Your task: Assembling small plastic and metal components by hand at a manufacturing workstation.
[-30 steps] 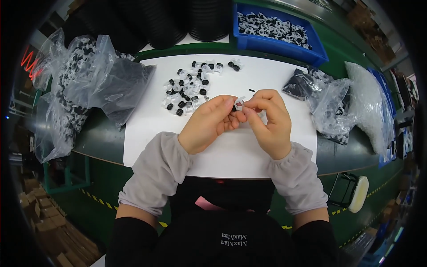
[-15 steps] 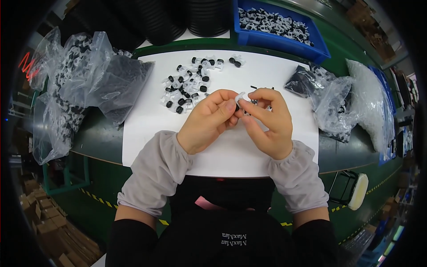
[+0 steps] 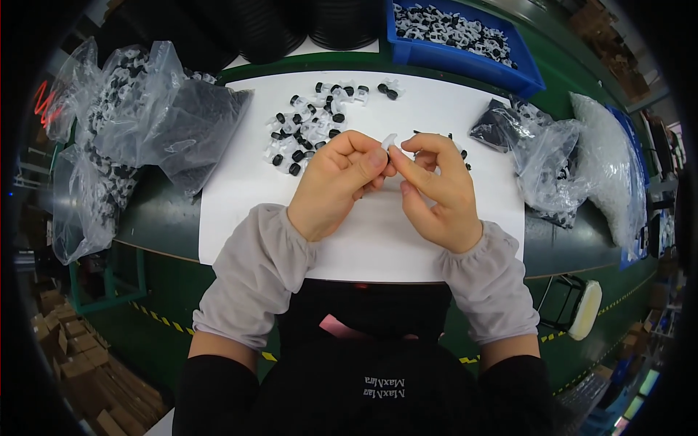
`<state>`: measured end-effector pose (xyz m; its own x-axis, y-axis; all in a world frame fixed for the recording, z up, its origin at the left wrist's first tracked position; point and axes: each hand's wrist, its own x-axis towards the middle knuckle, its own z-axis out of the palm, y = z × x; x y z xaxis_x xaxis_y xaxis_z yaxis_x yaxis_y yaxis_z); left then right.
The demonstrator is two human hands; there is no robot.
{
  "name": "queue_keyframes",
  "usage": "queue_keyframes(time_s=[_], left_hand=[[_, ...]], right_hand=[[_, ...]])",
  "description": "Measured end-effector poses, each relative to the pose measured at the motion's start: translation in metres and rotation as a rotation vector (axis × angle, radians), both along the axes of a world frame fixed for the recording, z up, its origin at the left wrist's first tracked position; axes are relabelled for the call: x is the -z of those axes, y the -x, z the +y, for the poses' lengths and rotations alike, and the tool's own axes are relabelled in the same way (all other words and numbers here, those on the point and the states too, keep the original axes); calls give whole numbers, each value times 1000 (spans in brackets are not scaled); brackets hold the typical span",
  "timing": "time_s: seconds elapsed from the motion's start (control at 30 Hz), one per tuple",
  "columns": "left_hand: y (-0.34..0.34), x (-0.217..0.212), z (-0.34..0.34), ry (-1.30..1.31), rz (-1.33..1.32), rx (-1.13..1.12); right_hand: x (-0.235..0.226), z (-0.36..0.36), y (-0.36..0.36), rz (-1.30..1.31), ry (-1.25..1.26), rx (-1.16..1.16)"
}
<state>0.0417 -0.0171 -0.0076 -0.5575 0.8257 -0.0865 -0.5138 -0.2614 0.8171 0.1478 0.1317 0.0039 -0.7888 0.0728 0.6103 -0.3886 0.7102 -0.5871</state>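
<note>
Over the white sheet [image 3: 349, 236], my two hands meet at a small white plastic part [image 3: 390, 140] with a curved end. My left hand [image 3: 331, 182] is closed, pinching this part between thumb and fingers. The fingertips of my right hand [image 3: 447, 192] press against the same part from the right, with its thumb lower down. Fingers hide most of the part's lower half. Beyond my left hand lie several clear-white plastic pieces with black wheel-like ends [image 3: 313, 127]. Small black pieces [image 3: 464, 154] show partly behind my right hand.
Clear bags of black-and-white parts [image 3: 116, 138] stand at the left. More bags [image 3: 549, 163] and a sack of white pieces [image 3: 607, 174] lie at the right. A blue bin [image 3: 465, 54] of parts sits at the back right, near black ribbed cylinders [image 3: 342, 25]. A stool [image 3: 585, 311] stands below right.
My hands have shifted slightly away from me. The right fingertips have moved in closer against the white part, and its dark lower portion is now more hidden.
</note>
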Motion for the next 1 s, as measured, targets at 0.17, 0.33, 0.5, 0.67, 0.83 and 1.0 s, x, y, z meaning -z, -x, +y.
queue_keyframes(time_s=[0.17,0.33,0.5,0.67,0.83,1.0], left_hand=[[-2,-5,-1,28,-2,-45],[2,-5,-4,29,77,135],[3,-5,-5,-148,-37,158],[9,-7,-5,-271,-41,112],[7,-10,-5,-227,-19,77],[6,-7,-8,-138,97,98]], right_hand=[[4,4,1,8,-14,-30],[3,9,-1,-31,98,-133],[-3,13,1,-82,452,43],[16,23,4,-180,-187,217],[13,19,3,-191,-324,253],[-2,13,2,-394,206,131]])
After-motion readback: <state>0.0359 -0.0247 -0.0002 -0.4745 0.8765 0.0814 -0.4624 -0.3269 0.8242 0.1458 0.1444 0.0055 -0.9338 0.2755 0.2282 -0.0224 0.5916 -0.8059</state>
